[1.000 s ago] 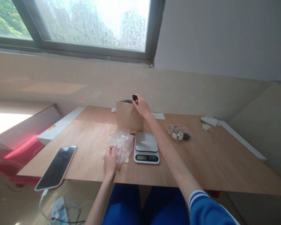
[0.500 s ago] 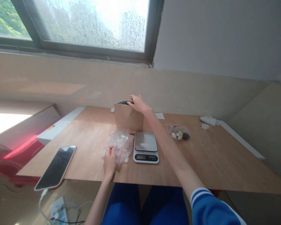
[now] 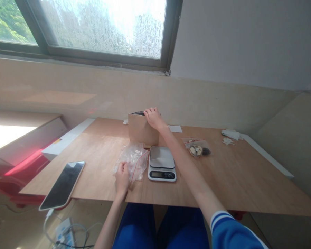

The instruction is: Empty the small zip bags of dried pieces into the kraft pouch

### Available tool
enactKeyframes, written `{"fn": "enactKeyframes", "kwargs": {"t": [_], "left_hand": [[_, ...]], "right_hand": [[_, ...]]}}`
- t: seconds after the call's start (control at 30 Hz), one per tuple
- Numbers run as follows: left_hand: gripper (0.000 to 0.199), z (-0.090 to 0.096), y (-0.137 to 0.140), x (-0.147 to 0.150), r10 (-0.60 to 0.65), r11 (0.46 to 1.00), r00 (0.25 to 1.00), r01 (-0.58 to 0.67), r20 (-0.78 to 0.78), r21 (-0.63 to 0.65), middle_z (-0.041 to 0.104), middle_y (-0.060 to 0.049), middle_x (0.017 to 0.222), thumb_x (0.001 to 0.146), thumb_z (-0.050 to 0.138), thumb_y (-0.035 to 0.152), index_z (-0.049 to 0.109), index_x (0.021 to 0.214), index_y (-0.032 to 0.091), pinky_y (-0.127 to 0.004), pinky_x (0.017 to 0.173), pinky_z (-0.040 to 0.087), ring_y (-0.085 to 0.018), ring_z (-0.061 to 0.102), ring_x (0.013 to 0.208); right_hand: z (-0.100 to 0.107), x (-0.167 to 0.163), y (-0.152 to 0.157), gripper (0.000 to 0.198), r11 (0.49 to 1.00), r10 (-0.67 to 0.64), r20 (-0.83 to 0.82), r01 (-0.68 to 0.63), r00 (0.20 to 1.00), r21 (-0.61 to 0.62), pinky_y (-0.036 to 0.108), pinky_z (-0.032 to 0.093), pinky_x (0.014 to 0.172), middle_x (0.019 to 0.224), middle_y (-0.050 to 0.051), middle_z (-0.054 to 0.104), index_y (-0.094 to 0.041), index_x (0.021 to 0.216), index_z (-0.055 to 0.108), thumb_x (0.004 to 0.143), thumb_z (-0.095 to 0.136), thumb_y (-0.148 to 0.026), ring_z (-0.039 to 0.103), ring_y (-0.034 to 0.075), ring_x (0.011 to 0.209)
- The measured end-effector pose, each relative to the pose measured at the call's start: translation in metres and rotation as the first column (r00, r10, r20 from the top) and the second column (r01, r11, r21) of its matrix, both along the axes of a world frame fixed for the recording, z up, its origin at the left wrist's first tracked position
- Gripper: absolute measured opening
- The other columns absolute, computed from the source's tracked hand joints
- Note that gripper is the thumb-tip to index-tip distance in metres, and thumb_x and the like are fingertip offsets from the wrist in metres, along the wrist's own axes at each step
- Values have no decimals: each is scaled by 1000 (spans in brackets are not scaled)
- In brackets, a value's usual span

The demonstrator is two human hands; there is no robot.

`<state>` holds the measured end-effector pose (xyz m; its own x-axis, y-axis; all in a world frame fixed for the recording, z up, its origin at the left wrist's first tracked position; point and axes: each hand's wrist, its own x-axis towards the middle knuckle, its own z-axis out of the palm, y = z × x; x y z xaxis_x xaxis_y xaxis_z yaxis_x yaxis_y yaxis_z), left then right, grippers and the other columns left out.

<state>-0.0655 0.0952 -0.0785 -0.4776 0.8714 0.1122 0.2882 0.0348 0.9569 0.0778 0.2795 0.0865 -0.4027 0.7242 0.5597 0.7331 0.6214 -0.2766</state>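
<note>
A brown kraft paper bag stands upright at the back of the table, its dark mouth partly open. My right hand is at the right part of its rim, with bent fingers closed over the edge; the inside of the grip is hidden. Closed at the fingertips, my left hand holds a clear zip bag with a red strip, which lies flat on the table. Between my arms sits a kitchen scale with a bare metal plate. Right of my forearm lies another zip bag holding pale slices and something dark.
A phone overhangs the table's front left edge, with a cable plugged in. White paper scraps lie at the back right. A white slip is near the wall. Below the edge, a power strip rests on the floor.
My right hand has moved slightly right and down onto the paper bag's rim. The small brown thing seen at its fingertips earlier no longer shows. My left hand stays on the zip bag.
</note>
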Motion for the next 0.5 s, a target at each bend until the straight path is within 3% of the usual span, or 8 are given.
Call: {"fn": "enactKeyframes", "kwargs": {"t": [0.13, 0.2, 0.33, 0.43, 0.5], "left_hand": [[21, -1, 1, 0, -2, 1000, 1000, 2, 16, 21, 58, -1, 70, 78, 41, 36, 54, 72, 20, -28, 66, 41, -18, 54, 70], [21, -2, 0, 0, 3, 999, 999, -5, 34, 49, 56, 0, 69, 79, 41, 37, 53, 73, 20, -28, 66, 42, -17, 54, 69], [20, -1, -3, 3, 54, 983, 997, -64, 62, 173, 57, -1, 73, 80, 41, 39, 50, 78, 21, -28, 69, 44, -17, 56, 72], [22, -1, -7, 7, 67, 965, 997, -72, 30, 252, 59, -3, 76, 81, 41, 40, 51, 81, 20, -30, 71, 45, -18, 58, 75], [23, -1, -10, 10, 45, 962, 999, -42, -2, 268, 61, -5, 77, 82, 41, 40, 52, 80, 20, -31, 72, 45, -19, 59, 75]], "right_hand": [[-1, 1, -33, 31, 995, -20, -117, 31, 993, 93, 43, 34, 95, 122, 15, 52, -13, 116, 52, 90, 36, -17, 42, 26, 112], [-12, 2, -57, 29, 994, -38, -243, 60, 969, 86, 39, 33, 97, 116, 12, 55, -14, 111, 54, 89, 35, -17, 45, 23, 109], [-55, 6, -105, 21, 973, -143, -358, 66, 923, -219, 38, 37, 91, 98, 11, 61, -15, 93, 58, 87, 43, -28, 51, 23, 96], [-90, 9, -137, 27, 856, -188, -446, -76, 875, -511, 33, 42, 78, 85, 6, 64, -17, 86, 59, 86, 44, -38, 56, 19, 81], [-104, 12, -152, 31, 796, -210, -521, -165, 827, -583, 29, 42, 68, 78, 4, 65, -17, 82, 61, 85, 45, -44, 56, 17, 71]]}}
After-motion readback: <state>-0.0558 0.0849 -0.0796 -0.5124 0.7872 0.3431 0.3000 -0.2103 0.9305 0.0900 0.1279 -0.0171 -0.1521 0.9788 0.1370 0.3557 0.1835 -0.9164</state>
